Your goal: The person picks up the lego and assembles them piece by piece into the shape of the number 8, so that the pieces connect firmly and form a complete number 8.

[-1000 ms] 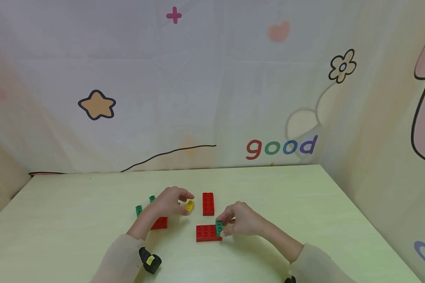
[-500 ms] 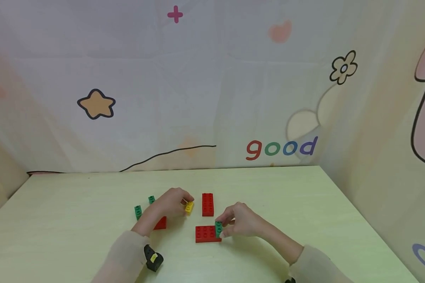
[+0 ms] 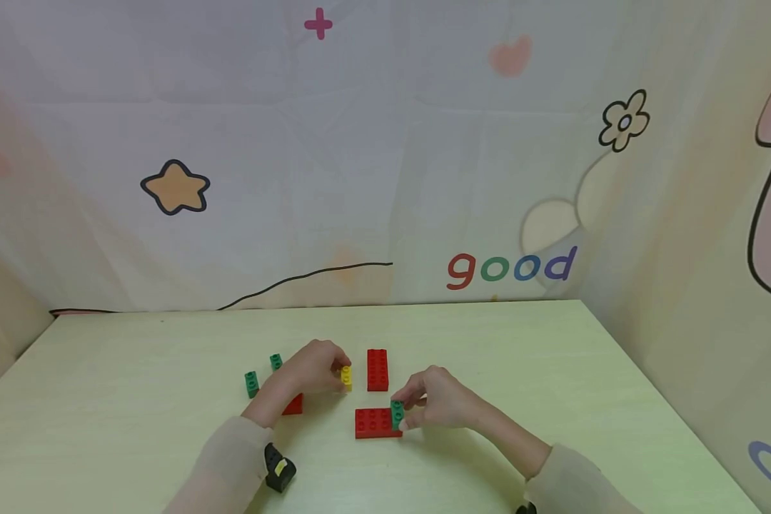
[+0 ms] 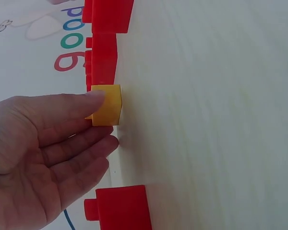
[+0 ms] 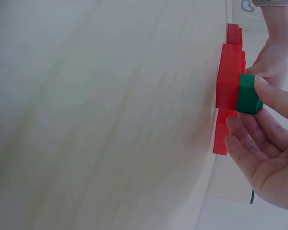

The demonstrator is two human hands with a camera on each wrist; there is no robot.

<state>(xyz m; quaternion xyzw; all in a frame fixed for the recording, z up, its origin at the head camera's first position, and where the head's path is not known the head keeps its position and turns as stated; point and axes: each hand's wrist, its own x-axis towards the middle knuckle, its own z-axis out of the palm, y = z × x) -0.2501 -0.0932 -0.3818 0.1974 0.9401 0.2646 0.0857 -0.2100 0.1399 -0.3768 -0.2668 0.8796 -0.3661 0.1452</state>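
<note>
The left hand (image 3: 315, 368) pinches a yellow brick (image 3: 346, 378) between thumb and fingers; in the left wrist view the thumb lies on the yellow brick (image 4: 107, 105). The right hand (image 3: 442, 400) grips a green brick (image 3: 396, 414) at the right end of a red brick (image 3: 373, 423) lying crosswise. In the right wrist view the green brick (image 5: 248, 94) stands against the studded side of the red brick (image 5: 228, 76). Another red brick (image 3: 378, 370) lies lengthwise behind, between the two hands.
Two green bricks (image 3: 251, 384) (image 3: 275, 361) lie left of the left hand. A further red brick (image 3: 293, 405) is partly hidden by the left forearm. A patterned cloth (image 3: 283, 214) hangs behind the pale table (image 3: 135, 400).
The yellow brick has turned from a slant to nearly straight in the left fingers, which have closed in around it. The right hand and its green brick are practically still.
</note>
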